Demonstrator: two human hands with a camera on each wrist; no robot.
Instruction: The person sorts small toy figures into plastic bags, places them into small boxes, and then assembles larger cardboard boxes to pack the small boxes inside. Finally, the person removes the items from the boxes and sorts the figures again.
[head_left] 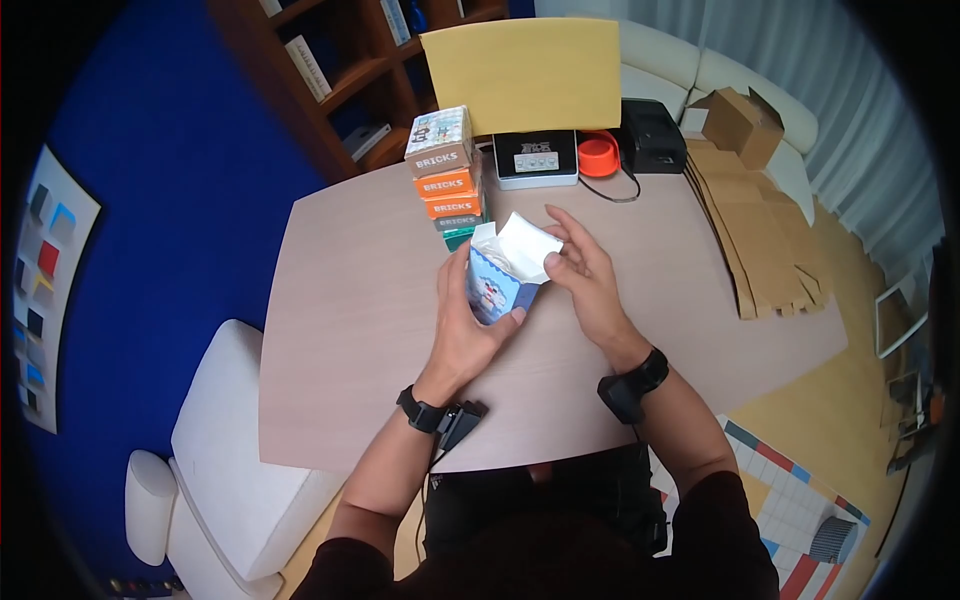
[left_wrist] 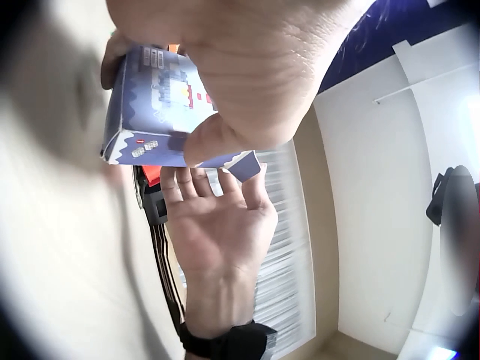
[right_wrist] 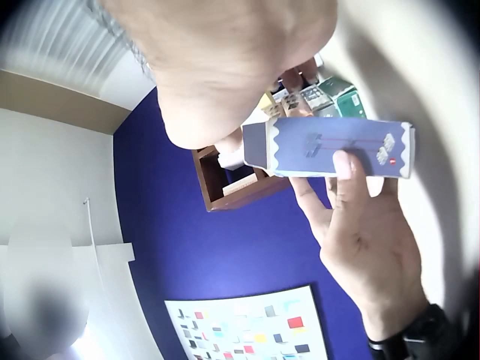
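Note:
A small blue box (head_left: 492,288) with white flaps raised at its top is held above the table in the head view. The left hand (head_left: 467,325) grips it from the left and below, thumb on its near side. At the box's raised white flap (head_left: 528,246), the right hand (head_left: 592,290) touches with its thumb, the other fingers behind. White contents show inside the opening. In the left wrist view the printed face of the blue box (left_wrist: 169,101) is seen; in the right wrist view its narrow side (right_wrist: 337,146) lies under the left thumb.
Behind the hands stands a stack of brick boxes (head_left: 445,184). Further back are a black-and-white box (head_left: 537,160), a red round object (head_left: 599,155), a black device (head_left: 652,136) and a yellow board (head_left: 524,75). Flattened cardboard (head_left: 750,225) lies at the right.

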